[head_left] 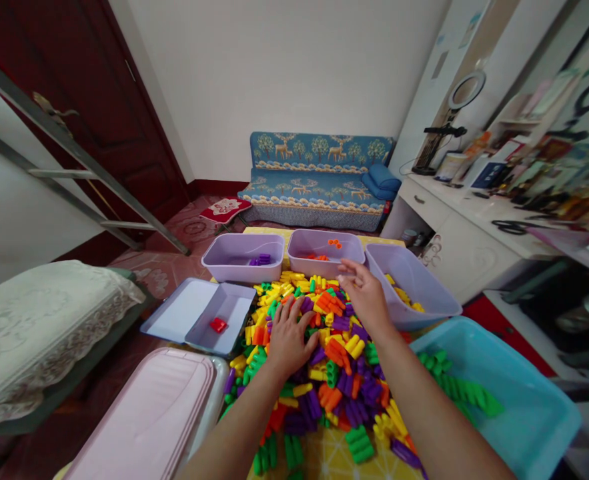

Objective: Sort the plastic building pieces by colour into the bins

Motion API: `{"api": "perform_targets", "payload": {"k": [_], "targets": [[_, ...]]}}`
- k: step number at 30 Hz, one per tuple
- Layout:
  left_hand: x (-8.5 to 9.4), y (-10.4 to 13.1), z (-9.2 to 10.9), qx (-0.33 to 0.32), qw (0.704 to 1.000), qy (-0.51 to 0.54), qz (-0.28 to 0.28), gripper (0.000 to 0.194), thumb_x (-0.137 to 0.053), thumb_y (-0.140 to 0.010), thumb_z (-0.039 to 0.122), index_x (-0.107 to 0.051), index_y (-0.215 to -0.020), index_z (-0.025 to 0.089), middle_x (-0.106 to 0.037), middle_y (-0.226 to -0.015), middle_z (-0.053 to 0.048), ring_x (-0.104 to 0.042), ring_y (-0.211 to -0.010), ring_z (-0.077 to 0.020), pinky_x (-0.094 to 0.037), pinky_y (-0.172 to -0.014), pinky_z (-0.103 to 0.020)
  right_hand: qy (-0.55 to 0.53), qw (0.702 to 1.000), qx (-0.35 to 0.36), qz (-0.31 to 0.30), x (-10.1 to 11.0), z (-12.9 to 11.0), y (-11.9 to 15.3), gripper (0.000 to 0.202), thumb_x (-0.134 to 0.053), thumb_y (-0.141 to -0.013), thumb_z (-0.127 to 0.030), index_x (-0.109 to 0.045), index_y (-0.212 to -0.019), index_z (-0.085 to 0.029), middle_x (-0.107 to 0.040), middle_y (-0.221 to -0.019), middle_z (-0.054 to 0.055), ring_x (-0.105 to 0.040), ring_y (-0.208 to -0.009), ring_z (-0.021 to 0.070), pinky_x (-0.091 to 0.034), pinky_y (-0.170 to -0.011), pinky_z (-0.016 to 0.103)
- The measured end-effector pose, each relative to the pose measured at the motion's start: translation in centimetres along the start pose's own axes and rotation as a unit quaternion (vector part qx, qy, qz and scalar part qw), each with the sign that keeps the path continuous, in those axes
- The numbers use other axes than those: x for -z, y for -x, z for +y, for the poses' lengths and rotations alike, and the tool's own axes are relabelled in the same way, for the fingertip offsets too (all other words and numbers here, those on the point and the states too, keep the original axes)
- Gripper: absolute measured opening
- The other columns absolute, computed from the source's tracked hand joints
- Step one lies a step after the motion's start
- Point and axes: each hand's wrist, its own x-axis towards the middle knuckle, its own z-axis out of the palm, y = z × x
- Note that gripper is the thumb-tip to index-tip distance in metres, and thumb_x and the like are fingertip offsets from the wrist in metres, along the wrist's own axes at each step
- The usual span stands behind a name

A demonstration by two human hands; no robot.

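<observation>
A big pile of plastic building pieces (341,380) in yellow, green, purple and orange covers the middle of the table. My left hand (291,337) rests on the pile, fingers spread, palm down. Beside the near rim of the middle lilac bin (304,267), my right hand (364,290) hovers with its fingers apart and nothing visible in them. Orange pieces (318,257) lie in that bin. A further orange piece (335,244) shows against its back wall; whether it is falling or resting I cannot tell.
The left lilac bin (209,263) holds purple pieces, the right one (434,303) yellow. Green pieces lie in a turquoise tub (539,413). An open lidded box (239,300) contains a red piece (218,325). A pink lid (149,413) sits front left. Behind stands a blue sofa (319,187).
</observation>
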Motion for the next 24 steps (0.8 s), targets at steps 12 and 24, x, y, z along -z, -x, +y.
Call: {"api": "perform_targets", "payload": {"k": [12,24], "targets": [[-0.4,0.2,-0.3,-0.003,0.998,0.046,0.053,0.022,-0.067,-0.078,0.037,-0.069,-0.097,0.025,-0.057,-0.120,-0.008,-0.047,-0.119,-0.0303,-0.037,-0.103,-0.050,0.369,0.920,0.052,-0.123,-1.8,5.5,5.4,0.059,-0.054,-0.074,-0.008,-0.052,-0.133,-0.015,-0.060,-0.124,0.012,-0.052,-0.117,0.0274,-0.039,-0.104,0.043],[-1.0,0.4,-1.2,0.002,0.982,0.173,0.082,0.034,-0.060,-0.086,0.043,-0.059,-0.114,0.022,-0.060,-0.121,-0.009,-0.050,-0.120,-0.0261,-0.036,-0.105,-0.045,0.319,0.931,0.052,-0.167,-2.7,2.8,7.6,0.047,-0.048,-0.078,-0.005,-0.062,-0.121,-0.018,-0.065,-0.115,0.008,-0.056,-0.111,0.0219,-0.042,-0.099,0.034]]}}
